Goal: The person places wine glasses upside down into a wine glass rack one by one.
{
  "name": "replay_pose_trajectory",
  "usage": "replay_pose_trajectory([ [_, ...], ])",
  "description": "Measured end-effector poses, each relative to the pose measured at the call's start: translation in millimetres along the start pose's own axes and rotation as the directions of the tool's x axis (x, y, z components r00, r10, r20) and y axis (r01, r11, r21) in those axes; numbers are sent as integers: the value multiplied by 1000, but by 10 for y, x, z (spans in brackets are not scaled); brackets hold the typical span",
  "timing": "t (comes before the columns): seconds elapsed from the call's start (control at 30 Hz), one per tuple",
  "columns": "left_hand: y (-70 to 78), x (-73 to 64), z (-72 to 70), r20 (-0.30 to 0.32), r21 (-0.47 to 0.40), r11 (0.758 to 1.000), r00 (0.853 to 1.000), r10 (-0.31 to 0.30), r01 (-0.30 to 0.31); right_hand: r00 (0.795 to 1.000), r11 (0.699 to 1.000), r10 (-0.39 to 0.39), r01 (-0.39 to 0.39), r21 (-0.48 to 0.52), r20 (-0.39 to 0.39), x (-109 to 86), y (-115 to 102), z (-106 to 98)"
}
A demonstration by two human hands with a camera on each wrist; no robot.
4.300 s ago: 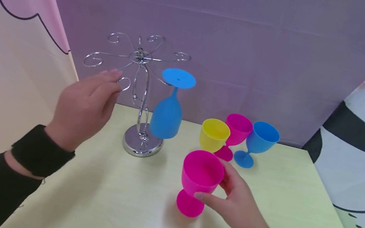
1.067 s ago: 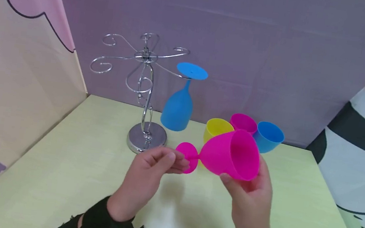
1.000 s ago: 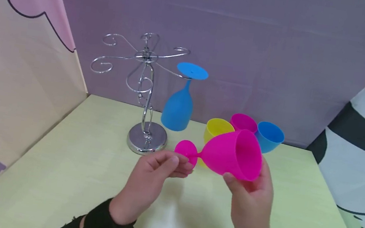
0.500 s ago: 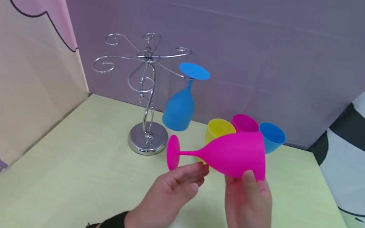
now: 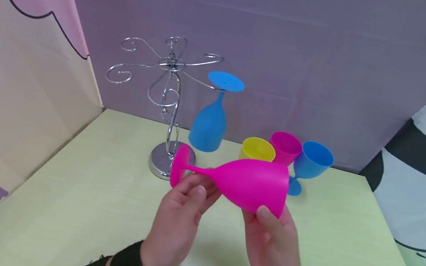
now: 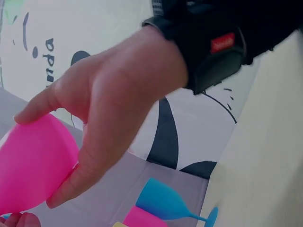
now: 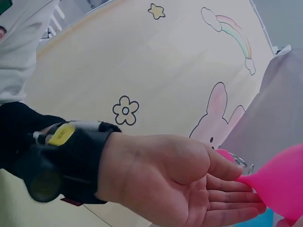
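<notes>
The pink goblet (image 5: 254, 185) was held sideways, foot towards nine o'clock, its bowl gripped in the right hand (image 5: 276, 249); the left hand (image 5: 176, 225), fingers loosely extended, met the stem (presumably for steadiness). At eleven o'clock, a blue goblet (image 5: 209, 125) hung foot-up from the rack (image 5: 177, 101).

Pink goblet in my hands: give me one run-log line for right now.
Held pink goblet: on its side, midair | right hand: grips bowl | left hand: at stem | upside-down blue goblet: hangs from metal stand
</notes>
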State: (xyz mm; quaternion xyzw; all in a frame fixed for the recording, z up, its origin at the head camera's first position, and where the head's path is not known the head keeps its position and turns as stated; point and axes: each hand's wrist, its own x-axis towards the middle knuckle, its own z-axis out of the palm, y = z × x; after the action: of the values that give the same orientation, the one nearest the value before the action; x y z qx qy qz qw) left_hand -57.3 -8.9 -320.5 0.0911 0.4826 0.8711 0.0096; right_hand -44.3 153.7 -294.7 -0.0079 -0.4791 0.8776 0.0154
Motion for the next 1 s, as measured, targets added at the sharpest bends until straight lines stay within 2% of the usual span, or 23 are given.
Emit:
replay_pose_trajectory([
  [0.17, 53, 41, -28, -106, -138, 990, 994, -15, 0, 996, 995, 90, -92, -40, -27, -31, 28, 42],
  [0.3, 102, 60, -57, -146, -193, 981, 989, -19, -10, 990, 988, 138, -140, -64, -38, -52, 56, 70],
  [0.57, 148, 60, -69, -155, -193, 980, 988, 7, -37, 987, 985, 151, -146, -89, 57, -57, 64, 65],
  [1.0, 127, 52, -66, -170, -182, 983, 985, -8, -24, 984, 977, 178, -174, -122, 25, -23, 44, 43],
])
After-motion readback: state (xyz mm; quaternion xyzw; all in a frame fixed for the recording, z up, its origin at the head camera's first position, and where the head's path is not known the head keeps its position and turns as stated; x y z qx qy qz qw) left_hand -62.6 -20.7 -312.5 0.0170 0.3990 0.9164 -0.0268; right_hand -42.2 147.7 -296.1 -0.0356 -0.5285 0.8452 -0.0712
